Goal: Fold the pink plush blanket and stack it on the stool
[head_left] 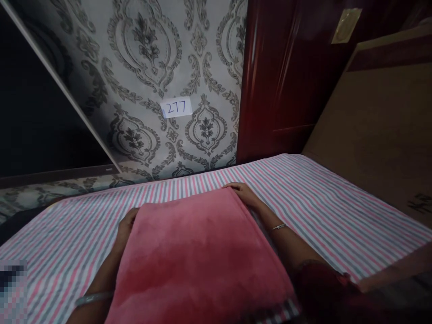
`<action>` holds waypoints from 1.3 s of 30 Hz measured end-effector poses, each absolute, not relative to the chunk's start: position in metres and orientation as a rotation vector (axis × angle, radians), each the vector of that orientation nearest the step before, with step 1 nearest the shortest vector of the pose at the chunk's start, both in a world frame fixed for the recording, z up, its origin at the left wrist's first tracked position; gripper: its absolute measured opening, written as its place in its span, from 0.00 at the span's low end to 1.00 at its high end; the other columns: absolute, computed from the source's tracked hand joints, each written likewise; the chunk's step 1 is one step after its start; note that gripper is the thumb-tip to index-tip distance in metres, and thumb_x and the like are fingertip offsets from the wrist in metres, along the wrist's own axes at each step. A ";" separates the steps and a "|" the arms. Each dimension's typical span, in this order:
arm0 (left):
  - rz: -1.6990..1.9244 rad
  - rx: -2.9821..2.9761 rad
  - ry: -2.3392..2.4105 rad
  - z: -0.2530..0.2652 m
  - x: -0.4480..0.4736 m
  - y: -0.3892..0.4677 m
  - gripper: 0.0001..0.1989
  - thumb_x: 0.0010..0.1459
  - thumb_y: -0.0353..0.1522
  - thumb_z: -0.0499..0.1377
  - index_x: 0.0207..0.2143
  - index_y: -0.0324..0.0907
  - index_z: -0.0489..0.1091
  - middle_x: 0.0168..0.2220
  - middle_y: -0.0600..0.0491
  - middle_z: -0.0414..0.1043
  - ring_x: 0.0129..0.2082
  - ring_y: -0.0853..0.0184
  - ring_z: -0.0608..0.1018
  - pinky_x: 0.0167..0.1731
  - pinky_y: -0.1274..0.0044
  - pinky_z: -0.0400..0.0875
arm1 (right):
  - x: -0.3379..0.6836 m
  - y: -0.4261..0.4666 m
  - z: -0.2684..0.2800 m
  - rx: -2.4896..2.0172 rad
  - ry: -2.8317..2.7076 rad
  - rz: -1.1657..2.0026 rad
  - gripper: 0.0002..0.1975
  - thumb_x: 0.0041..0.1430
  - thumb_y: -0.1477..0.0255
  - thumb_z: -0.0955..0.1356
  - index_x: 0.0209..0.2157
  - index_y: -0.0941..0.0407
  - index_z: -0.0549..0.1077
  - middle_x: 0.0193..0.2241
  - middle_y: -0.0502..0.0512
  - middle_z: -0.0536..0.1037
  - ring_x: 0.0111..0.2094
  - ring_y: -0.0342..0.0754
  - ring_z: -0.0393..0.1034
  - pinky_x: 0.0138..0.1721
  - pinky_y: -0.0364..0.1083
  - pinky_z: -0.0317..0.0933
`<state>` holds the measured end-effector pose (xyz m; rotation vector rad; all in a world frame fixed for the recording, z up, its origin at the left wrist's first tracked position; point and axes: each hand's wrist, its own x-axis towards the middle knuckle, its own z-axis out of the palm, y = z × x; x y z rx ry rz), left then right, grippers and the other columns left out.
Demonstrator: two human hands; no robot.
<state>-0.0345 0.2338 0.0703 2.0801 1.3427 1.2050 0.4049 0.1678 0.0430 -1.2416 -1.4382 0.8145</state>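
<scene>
A pink, soft-looking folded cloth (202, 234) spreads out in front of me, its far edge level and its near end running out of view at the bottom. My left hand (127, 223) grips its far left corner, with the fingers mostly hidden by the fabric. At the far right corner, my right hand (245, 194) is closed over the edge, fingertips bent toward the top side. A small striped patch shows at the cloth's lower right. Bracelets are on both wrists. Beneath the cloth and hands is a pink, grey and white striped sheet (324, 193).
A patterned wallpapered wall (148, 54) stands behind, with a paper label (176, 107) reading 277. A large dark screen-like panel (40, 103) leans at left. To the right are a dark red wooden door (273, 81) and a big cardboard box (378, 126) beside the sheet.
</scene>
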 end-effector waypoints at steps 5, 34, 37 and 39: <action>1.161 1.928 1.265 0.065 -0.040 0.233 0.17 0.40 0.47 0.66 0.25 0.45 0.71 0.32 0.53 0.77 0.32 0.61 0.77 0.32 0.74 0.72 | 0.409 0.158 0.034 -1.290 -1.215 0.590 0.15 0.55 0.62 0.65 0.37 0.54 0.80 0.38 0.54 0.82 0.43 0.54 0.75 0.49 0.51 0.66; 1.103 1.632 1.352 0.072 -0.040 0.226 0.25 0.33 0.44 0.71 0.35 0.46 0.72 0.29 0.55 0.76 0.32 0.60 0.77 0.29 0.75 0.73 | 0.413 0.152 0.032 -1.285 -1.186 0.771 0.14 0.49 0.59 0.69 0.33 0.54 0.76 0.31 0.52 0.78 0.34 0.50 0.70 0.38 0.48 0.63; 1.118 1.571 1.426 0.072 -0.037 0.222 0.25 0.34 0.46 0.71 0.34 0.45 0.71 0.26 0.56 0.74 0.25 0.64 0.75 0.23 0.77 0.70 | 0.417 0.149 0.038 -1.312 -1.190 0.732 0.14 0.47 0.60 0.69 0.33 0.54 0.74 0.28 0.51 0.76 0.30 0.48 0.67 0.33 0.46 0.61; 1.109 1.610 1.468 0.074 -0.033 0.216 0.21 0.40 0.47 0.69 0.32 0.44 0.72 0.26 0.55 0.75 0.25 0.65 0.75 0.23 0.78 0.70 | 0.420 0.146 0.045 -1.347 -1.148 0.719 0.13 0.47 0.58 0.68 0.29 0.54 0.72 0.24 0.49 0.71 0.25 0.46 0.62 0.28 0.45 0.56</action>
